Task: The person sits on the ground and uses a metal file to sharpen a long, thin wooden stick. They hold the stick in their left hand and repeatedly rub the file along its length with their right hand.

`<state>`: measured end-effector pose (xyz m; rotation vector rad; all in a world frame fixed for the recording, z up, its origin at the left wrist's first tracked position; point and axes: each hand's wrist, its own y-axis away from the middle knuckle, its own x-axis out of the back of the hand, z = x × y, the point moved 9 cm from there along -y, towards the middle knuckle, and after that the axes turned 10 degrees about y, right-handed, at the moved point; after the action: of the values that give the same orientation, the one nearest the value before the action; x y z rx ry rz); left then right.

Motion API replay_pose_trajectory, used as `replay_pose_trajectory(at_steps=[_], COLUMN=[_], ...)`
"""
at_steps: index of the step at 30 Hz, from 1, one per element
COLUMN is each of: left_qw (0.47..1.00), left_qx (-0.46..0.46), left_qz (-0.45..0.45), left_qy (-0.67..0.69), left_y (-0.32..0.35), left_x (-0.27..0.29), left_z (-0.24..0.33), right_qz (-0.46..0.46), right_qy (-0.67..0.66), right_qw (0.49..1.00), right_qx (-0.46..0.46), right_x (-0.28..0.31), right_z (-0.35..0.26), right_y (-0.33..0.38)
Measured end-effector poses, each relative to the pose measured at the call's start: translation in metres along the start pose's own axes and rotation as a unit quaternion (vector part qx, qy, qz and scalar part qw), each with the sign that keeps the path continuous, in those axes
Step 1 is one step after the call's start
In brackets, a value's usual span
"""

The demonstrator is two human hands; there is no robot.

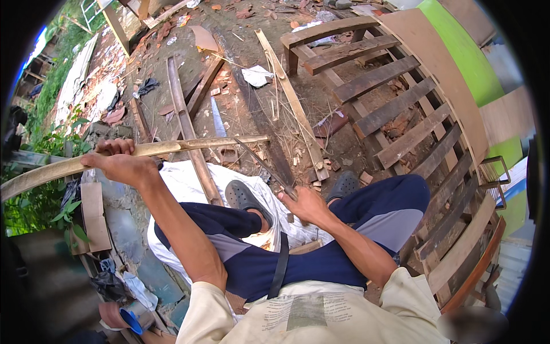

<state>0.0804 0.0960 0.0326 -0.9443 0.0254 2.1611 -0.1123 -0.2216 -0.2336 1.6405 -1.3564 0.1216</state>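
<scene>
My left hand is closed around a long split bamboo strip, which runs from the left edge of the view to just past the middle. My right hand grips the handle of a long knife with a dark, narrow blade. The blade slants up and left, its tip at the strip near the strip's right end; I cannot tell whether they touch. Below the hands, a white cloth is spread under my legs.
Another split bamboo length lies ahead, partly on the cloth. A third bamboo piece is on the dirt to its right. Between them lies a saw blade. A slatted wooden frame stands at the right. Wood chips and scraps litter the ground.
</scene>
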Motion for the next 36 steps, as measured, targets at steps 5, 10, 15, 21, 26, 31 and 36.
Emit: replay_pose_trajectory(at_steps=[5, 10, 15, 21, 26, 31, 36], left_qw=[1.000, 0.999, 0.995, 0.989, 0.987, 0.987, 0.985], left_qx=[0.004, 0.016, 0.036, 0.040, 0.039, 0.038, 0.041], left_qz=[0.010, -0.037, -0.077, -0.129, -0.150, -0.154, -0.160], left_qy=[-0.001, 0.019, 0.055, 0.055, 0.036, 0.036, 0.040], left_y=[0.001, 0.003, 0.002, 0.002, 0.007, 0.011, 0.018], left_x=[-0.001, -0.012, -0.019, -0.023, -0.030, -0.032, -0.037], left_z=[0.000, -0.003, -0.006, -0.010, -0.010, -0.009, -0.007], right_qz=[0.006, 0.075, 0.066, 0.045, 0.008, -0.020, 0.005], right_qy=[0.000, 0.027, 0.017, 0.002, -0.039, -0.071, -0.068], right_qw=[1.000, 0.997, 0.998, 0.999, 0.998, 0.995, 0.990], right_qx=[-0.008, 0.009, 0.000, 0.009, 0.046, 0.074, 0.124], right_x=[0.007, 0.014, 0.013, 0.028, 0.024, 0.030, 0.040], right_z=[-0.006, -0.003, 0.004, -0.017, -0.025, -0.049, -0.073], right_y=[-0.001, -0.017, -0.031, -0.022, -0.020, -0.005, 0.011])
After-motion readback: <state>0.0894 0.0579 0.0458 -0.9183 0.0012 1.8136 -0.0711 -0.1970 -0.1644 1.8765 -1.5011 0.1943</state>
